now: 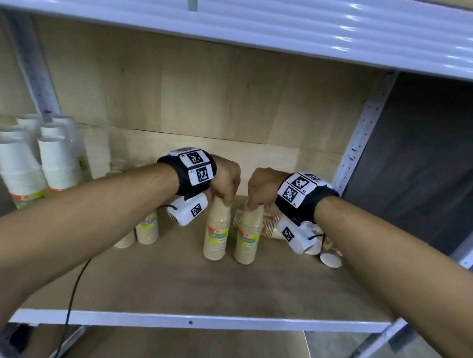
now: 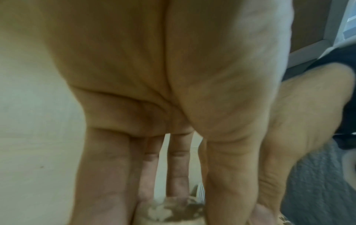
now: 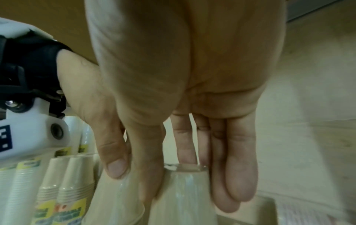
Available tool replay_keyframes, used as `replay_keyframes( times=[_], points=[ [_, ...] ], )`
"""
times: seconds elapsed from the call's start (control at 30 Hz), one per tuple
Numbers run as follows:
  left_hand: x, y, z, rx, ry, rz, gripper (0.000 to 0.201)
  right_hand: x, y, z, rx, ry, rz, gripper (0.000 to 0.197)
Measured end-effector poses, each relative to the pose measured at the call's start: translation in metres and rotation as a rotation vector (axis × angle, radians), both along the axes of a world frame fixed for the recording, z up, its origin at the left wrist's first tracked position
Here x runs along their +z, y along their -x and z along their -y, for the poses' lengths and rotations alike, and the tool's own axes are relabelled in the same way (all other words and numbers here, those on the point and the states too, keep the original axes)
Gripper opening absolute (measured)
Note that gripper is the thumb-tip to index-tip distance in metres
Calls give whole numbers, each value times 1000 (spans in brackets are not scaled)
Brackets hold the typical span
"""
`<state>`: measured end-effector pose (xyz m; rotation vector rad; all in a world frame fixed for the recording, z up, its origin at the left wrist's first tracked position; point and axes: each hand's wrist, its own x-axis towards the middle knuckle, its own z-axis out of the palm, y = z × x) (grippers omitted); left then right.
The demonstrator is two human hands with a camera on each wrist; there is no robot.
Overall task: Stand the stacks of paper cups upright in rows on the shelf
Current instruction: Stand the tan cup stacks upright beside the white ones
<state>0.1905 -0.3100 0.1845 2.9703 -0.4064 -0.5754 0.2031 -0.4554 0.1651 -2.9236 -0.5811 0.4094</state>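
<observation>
Both hands are down on the shelf (image 1: 184,292), each on top of its own brown cup stack. The left hand (image 1: 225,178) has its fingers curled down around the top of the left brown stack (image 1: 217,230), pinching the top from above. In the left wrist view the fingers (image 2: 108,175) run straight down along the sides of the stack top (image 2: 167,211), thumb on one side and the rest on the other.

The right hand (image 1: 261,187) does the same on the right brown stack (image 1: 250,236), which stands just beside the left one. From the right wrist camera, the thumb (image 3: 148,159) and fingers (image 3: 237,167) straddle the cup top (image 3: 183,190), gripping it from both sides. Both stacks stand upright under the hands, mouths down, each wrapped in plastic with a yellow-green label.

To the left of the left hand, 2 more brown stacks (image 1: 147,227) stand upright, partly hidden under the forearm. Further out on that side is a group of white cup stacks (image 1: 37,164), also upright, near the back corner.

Just to the right of the right hand and a bit behind it, a few brown stacks lie on their sides (image 1: 271,225) in a heap, and 1 lying stack (image 1: 330,258) below the wrist camera shows its open white mouth toward the front. How many lie in the heap is hard to tell, since the right wrist covers part of it.
</observation>
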Motion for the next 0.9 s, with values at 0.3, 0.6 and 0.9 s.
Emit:
replay_keyframes(
  times=[0.3,0.6,0.9],
  points=[
    [12,26,-69,209,-56,-38,32,14,10,-88,211,-50,-127,28],
    [8,63,-145,395,17,-79,35,14,36,-167,439,-83,-138,22],
    [-3,84,-186,485,53,-23,35,10,50,-202,531,-152,-38,32]
  ],
)
